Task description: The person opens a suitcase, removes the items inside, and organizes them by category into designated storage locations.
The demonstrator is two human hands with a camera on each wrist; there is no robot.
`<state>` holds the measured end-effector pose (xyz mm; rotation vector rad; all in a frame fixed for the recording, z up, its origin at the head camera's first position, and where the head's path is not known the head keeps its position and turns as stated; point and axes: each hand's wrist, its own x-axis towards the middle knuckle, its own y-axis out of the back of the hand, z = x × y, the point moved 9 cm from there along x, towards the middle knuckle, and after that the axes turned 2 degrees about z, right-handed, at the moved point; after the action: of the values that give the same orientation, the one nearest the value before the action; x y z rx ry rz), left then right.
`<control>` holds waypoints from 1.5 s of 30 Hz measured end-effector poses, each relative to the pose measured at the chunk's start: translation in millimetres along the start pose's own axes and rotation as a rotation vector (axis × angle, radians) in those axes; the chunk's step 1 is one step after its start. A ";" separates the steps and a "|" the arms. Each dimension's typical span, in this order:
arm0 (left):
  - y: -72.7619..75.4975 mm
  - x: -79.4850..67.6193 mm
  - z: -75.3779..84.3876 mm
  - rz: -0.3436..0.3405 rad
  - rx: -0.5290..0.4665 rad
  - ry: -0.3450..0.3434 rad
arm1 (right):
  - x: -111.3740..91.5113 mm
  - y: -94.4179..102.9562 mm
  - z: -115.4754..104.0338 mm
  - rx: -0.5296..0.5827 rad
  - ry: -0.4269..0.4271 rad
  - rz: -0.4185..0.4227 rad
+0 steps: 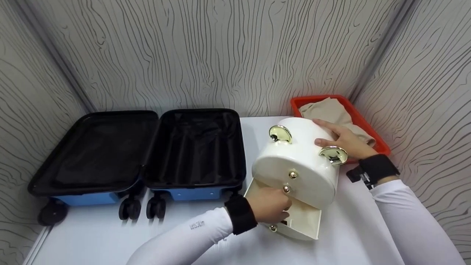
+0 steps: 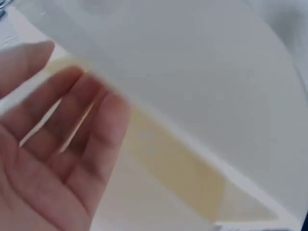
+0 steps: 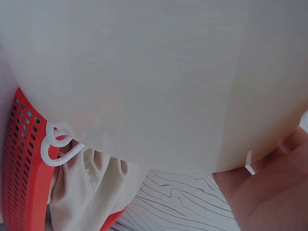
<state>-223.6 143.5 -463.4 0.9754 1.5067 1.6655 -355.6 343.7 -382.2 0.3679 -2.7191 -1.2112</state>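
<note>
A cream-white rounded drawer box [image 1: 294, 162] with two gold ears and gold knobs stands right of center, its lower drawer [image 1: 311, 221] pulled out. My left hand [image 1: 268, 204] is over that drawer. In the left wrist view the loosely bent fingers [image 2: 108, 120] reach under the box's front face into the drawer opening, with nothing seen in them. A small dark spot [image 1: 284, 222] shows in the drawer beside the hand. My right hand [image 1: 347, 141] rests on the box's top toward the back, behind the right ear, thumb and fingers spread against its surface.
An open blue suitcase [image 1: 195, 147] with black lining lies at the left, its wheels toward me. Behind the box at the right, a red basket [image 1: 368, 129] holds beige cloth [image 1: 327, 110]. A white cord loop [image 3: 50, 149] hangs by the basket. Wood-patterned walls enclose the white table.
</note>
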 end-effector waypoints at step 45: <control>-74.6 -39.2 -24.9 0.265 -0.297 0.422 | 1.2 1.7 2.9 0.008 -0.027 -0.002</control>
<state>-226.0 104.9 -542.2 0.7129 1.3661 2.3228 -357.7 346.6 -382.9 0.3584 -2.7475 -1.2146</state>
